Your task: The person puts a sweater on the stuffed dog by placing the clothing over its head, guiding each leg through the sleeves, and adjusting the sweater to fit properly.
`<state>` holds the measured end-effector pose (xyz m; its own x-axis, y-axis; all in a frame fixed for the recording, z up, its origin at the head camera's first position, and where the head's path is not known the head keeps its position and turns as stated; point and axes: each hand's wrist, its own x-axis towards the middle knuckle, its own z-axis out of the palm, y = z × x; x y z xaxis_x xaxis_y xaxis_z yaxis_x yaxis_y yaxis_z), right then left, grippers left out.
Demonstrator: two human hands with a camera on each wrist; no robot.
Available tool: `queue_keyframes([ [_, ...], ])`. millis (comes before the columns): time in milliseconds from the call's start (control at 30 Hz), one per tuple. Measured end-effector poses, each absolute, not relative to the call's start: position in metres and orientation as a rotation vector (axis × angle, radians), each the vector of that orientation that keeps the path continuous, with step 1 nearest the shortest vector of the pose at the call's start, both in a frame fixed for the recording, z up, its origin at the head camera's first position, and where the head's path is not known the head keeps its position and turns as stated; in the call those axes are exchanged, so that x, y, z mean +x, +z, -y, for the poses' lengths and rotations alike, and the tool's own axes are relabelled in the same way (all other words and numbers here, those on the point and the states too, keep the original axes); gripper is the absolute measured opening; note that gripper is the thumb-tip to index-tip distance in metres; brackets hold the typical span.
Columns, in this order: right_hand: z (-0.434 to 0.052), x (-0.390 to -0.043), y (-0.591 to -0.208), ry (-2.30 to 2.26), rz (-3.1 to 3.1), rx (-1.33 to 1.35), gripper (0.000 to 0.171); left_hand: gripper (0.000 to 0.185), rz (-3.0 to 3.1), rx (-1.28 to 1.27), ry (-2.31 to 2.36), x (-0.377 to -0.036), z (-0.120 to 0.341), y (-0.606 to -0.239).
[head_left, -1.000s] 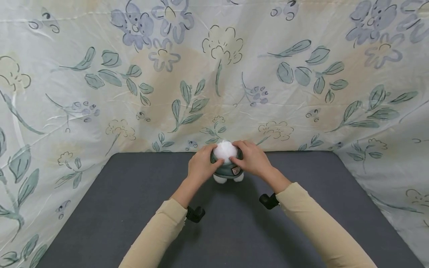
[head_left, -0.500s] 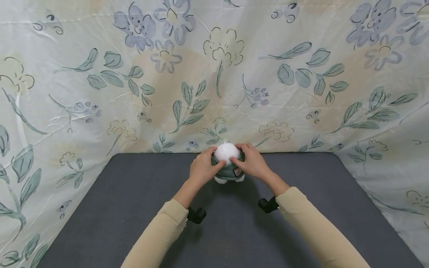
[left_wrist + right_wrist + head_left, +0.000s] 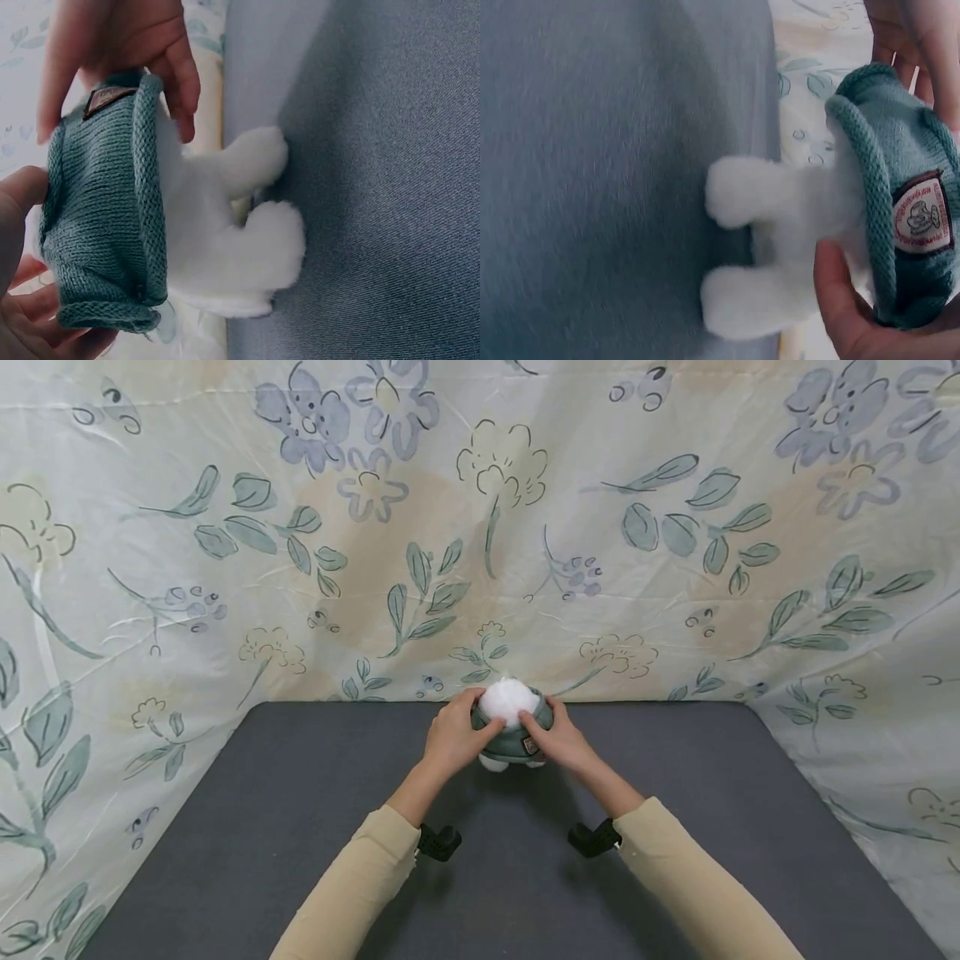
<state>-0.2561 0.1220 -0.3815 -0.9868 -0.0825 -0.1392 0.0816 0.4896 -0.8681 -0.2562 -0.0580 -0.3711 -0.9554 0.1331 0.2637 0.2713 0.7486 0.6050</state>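
A white plush toy (image 3: pixel 508 700) wears a green knitted sweater (image 3: pixel 101 202) with a rolled hem and a stitched patch (image 3: pixel 924 216). It stands upright near the table's far edge, its two furry white legs (image 3: pixel 259 240) showing below the hem. My left hand (image 3: pixel 454 732) holds the sweater on the left side, thumb at the collar and fingers curled behind. On the other side my right hand (image 3: pixel 564 742) grips the sweater too, its thumb in front near the collar. One right-hand finger (image 3: pixel 834 274) shows beside the hem in the right wrist view.
The dark grey tabletop (image 3: pixel 300 827) spreads out around the toy. Right behind its far edge hangs a floral cloth (image 3: pixel 420 485), which continues along both sides. Black wrist mounts (image 3: pixel 440 842) stick out under both forearms.
My right hand has shifted down and outward along the toy's side, drawing the sweater's right side out. The toy has moved slightly right in the head view; my left hand keeps its hold.
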Motion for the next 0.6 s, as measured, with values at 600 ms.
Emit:
queue_keyframes([
  [600,-0.119,-0.245,-0.385,-1.835,-2.25,-0.038,0.077,0.058,2.682,-0.299,-0.994,-0.257,0.059,-0.374],
])
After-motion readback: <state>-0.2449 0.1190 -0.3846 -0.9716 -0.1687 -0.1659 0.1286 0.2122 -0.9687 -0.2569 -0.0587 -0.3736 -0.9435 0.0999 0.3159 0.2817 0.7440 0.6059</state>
